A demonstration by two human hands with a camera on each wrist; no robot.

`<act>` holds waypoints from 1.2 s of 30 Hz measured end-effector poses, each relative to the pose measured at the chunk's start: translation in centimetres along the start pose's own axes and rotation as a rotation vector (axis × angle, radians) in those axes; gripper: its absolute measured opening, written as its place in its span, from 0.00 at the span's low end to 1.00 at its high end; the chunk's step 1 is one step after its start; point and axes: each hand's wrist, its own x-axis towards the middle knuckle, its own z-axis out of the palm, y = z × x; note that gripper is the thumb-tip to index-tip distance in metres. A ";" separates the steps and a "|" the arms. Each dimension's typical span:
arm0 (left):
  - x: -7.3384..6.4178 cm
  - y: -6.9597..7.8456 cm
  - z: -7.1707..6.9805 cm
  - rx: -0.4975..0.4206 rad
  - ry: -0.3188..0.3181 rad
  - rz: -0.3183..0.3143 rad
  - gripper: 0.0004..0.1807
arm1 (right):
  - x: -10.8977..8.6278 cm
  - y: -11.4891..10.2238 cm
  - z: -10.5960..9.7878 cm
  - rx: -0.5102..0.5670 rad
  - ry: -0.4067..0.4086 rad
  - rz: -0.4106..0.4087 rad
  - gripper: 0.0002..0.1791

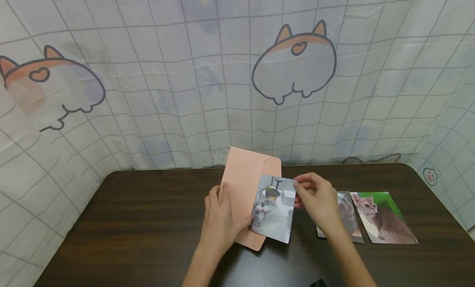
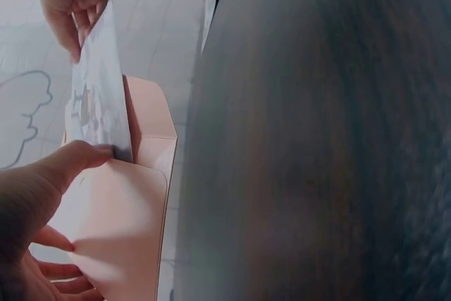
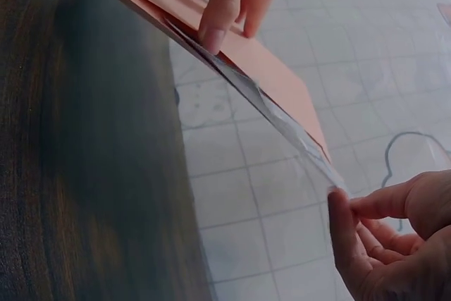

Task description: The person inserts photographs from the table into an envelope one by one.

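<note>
A pink envelope (image 1: 243,171) is tilted above the table, and my left hand (image 1: 219,221) grips its left side, thumb across the front. Partly inside its open side is a photo card of a grey-white cat (image 1: 274,215). My right hand (image 1: 319,198) pinches that card at its upper right edge. In the left wrist view the card (image 2: 102,89) stands out of the envelope's mouth beside the flap (image 2: 151,114), near my left thumb (image 2: 77,160). The right wrist view shows the card (image 3: 282,125) nearly edge-on between my right fingertips and the envelope (image 3: 282,75).
Two more cat photo cards lie on the dark wooden table (image 1: 148,212) at the right: one with a green background (image 1: 386,221), the other (image 1: 350,217) partly behind my right forearm. A small black object (image 1: 318,283) shows at the front edge. Behind hangs a gridded curtain (image 1: 178,93).
</note>
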 end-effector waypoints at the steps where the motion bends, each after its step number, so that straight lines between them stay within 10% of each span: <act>1: 0.0 -0.1 0.0 -0.008 -0.005 0.005 0.56 | 0.0 0.0 0.0 -0.024 0.009 -0.015 0.09; 36: -0.1 -0.6 -0.8 -0.076 -0.070 0.079 0.52 | -1.3 -0.9 2.5 0.098 0.060 -0.108 0.04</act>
